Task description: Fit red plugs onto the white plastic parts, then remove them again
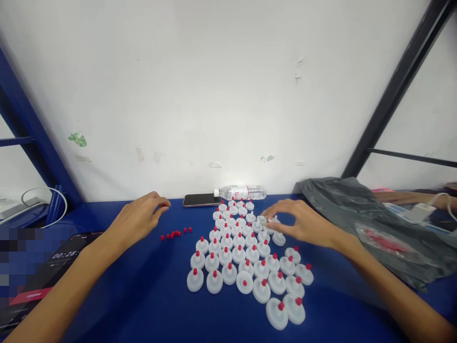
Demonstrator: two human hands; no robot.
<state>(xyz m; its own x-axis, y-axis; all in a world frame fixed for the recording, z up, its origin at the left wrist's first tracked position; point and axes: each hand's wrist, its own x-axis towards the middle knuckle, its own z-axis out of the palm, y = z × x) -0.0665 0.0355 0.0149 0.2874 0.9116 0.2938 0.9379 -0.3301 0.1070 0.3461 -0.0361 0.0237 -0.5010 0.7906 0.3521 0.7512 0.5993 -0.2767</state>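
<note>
While both hands are hanging apart over the blue table (143, 295), loose red caps (175, 233) are sitting left, stemmed white discs (225, 256) mid-table

Right hand (296, 220) is curving thumb and fingers around the bare-stemmed discs (279, 239) at the cluster's far right; can't tell if it's gripping one. Left hand (141, 216) is hovering just far-left of the loose caps, fingertips bunched, contents hidden. Guessing the caps are lying there for easy left-hand reach, and discs are mostly standing stem-up for access. Water bottle (243, 192) and phone (202, 200) are lying by the far wall, probably out of the way.
</note>
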